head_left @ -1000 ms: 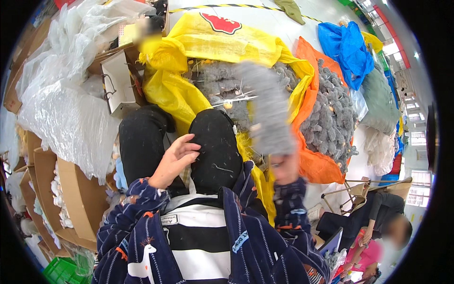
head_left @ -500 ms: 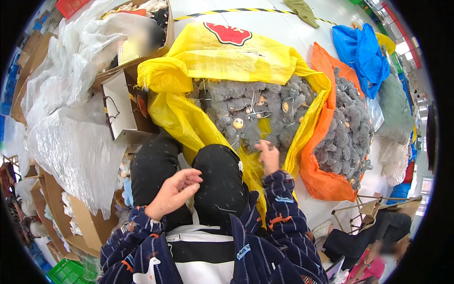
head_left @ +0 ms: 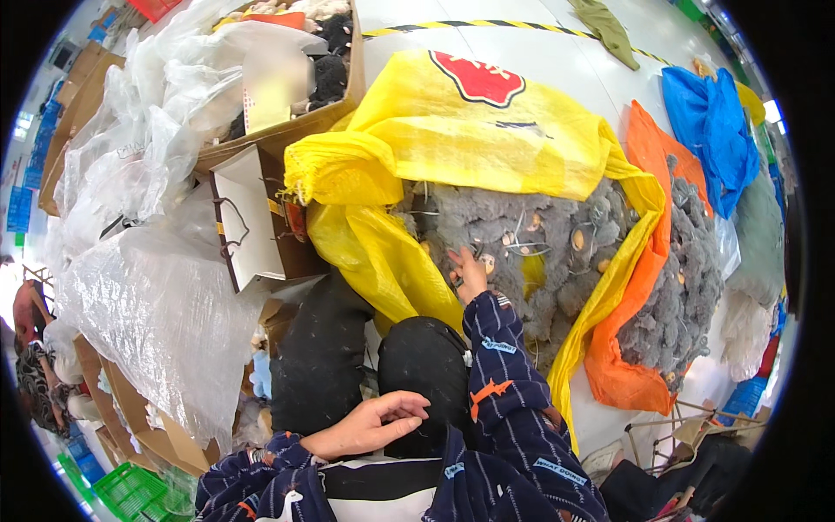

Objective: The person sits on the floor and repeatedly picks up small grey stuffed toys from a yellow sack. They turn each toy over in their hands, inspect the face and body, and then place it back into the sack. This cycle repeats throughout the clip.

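Note:
A yellow woven sack (head_left: 504, 157) lies wide open in front of my knees. It is full of fluffy grey plush toys (head_left: 470, 213) with small beige faces and thin white strings or ties. My right hand (head_left: 470, 277) reaches in at the near left part of the pile. Its fingers are bent and slightly apart against the grey plush, near one small face, and no toy is lifted. My left hand (head_left: 374, 424) hovers over my lap, palm turned inward, fingers loosely extended, with nothing in it.
An orange sack (head_left: 609, 357) with more grey plush stands at the right, a blue bag (head_left: 713, 130) beyond it. To the left are a dark paper bag (head_left: 252, 226) with a white inside, clear plastic sheeting (head_left: 165, 304) and a cardboard box (head_left: 348, 96). A green crate (head_left: 130, 491) sits lower left.
My right hand has moved forward from the sack's near edge into the grey plush. My left hand stays over my lap, empty. The view has shifted, so the sacks appear farther right.

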{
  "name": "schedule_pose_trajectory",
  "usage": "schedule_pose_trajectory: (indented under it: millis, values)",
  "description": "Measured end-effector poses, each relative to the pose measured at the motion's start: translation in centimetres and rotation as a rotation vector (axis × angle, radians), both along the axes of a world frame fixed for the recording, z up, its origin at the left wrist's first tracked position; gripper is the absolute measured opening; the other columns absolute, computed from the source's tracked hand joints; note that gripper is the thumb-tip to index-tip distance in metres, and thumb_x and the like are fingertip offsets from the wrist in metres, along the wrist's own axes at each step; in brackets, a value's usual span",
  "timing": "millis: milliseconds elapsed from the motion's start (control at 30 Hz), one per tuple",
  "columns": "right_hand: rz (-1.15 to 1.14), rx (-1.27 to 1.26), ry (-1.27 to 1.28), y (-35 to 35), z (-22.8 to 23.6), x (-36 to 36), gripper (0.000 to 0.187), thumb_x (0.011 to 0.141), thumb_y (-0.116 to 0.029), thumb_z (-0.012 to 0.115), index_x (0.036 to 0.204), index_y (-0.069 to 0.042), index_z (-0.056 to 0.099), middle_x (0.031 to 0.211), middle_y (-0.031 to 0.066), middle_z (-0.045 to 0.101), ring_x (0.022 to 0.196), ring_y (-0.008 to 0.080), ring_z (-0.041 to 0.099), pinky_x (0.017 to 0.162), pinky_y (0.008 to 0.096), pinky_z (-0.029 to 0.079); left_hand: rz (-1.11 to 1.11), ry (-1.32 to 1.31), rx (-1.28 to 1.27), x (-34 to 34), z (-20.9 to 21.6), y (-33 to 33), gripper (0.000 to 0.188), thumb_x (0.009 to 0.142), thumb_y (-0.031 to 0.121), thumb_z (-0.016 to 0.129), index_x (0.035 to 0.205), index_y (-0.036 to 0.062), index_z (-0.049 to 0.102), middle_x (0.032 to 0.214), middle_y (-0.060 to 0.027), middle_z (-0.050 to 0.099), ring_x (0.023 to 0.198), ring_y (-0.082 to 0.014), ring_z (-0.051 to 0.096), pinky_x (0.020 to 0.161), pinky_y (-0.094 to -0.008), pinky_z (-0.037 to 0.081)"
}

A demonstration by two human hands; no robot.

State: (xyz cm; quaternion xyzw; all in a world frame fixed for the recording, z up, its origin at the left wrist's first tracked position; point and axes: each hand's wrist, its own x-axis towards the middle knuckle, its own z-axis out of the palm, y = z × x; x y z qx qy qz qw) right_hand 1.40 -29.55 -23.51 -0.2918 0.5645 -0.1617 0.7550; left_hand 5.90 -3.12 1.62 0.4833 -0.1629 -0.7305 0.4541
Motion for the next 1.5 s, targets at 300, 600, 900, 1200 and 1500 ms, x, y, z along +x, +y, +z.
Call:
schedule_pose_trajectory:
  millis: [300,600,900,1200,1500]
  values:
    - [-0.070,-0.521,0.089,0.9,9.8,-2.2,0.018,0.079,-0.018,0.059,0.085,-0.001,0.054,0.070,0.0036,0.055,0.056,0.0093,0.051,0.041,0.0216,0.035,0.156,0.005,-0.174,0.1,-1.2,1.9,0.029,0.089,0.011,0.051,0.117,0.0035,0.047,0.104,-0.0053,0.056,0.095,-0.0092,0.052,0.082,-0.0227,0.042]
    - [0.805,-1.114,0.106,15.3,31.6,-9.8,0.019,0.070,-0.006,0.066,0.088,-0.004,0.058,0.063,0.0024,0.055,0.054,0.0063,0.051,0.049,0.0218,0.043,0.491,-0.028,-0.299,-0.3,-1.0,3.0,0.059,0.085,0.019,0.056,0.133,0.0037,0.024,0.126,-0.0117,0.040,0.111,-0.0165,0.044,0.095,-0.0308,0.035]
    - [1.149,-1.379,-0.108,23.1,32.5,-12.0,0.023,0.074,-0.015,0.065,0.093,-0.007,0.057,0.072,0.0088,0.057,0.057,0.0202,0.058,0.051,0.0295,0.047,0.381,0.136,-0.334,-4.1,-2.0,5.4,0.054,0.077,0.007,0.059,0.126,0.0023,0.036,0.116,-0.0074,0.050,0.106,-0.0156,0.049,0.091,-0.0294,0.039]
    - [0.298,-0.482,-0.094,17.7,29.3,-13.6,0.019,0.081,-0.013,0.060,0.094,0.001,0.060,0.073,-0.0023,0.055,0.059,0.0030,0.048,0.052,0.0182,0.038,0.136,0.208,-0.322,-4.5,-0.5,6.0,0.058,0.072,0.003,0.060,0.126,0.0029,0.037,0.115,-0.0056,0.052,0.105,-0.0143,0.049,0.092,-0.0282,0.037]
    - [0.216,-0.590,-0.329,19.0,25.1,-12.9,0.023,0.082,-0.011,0.057,0.102,0.001,0.056,0.087,0.0022,0.061,0.076,0.0075,0.054,0.068,0.0225,0.043,0.292,-0.322,-0.406,-5.2,1.2,5.1,0.058,0.078,0.023,0.066,0.123,-0.0034,0.040,0.106,-0.0077,0.055,0.093,-0.0111,0.052,0.081,-0.0248,0.043]
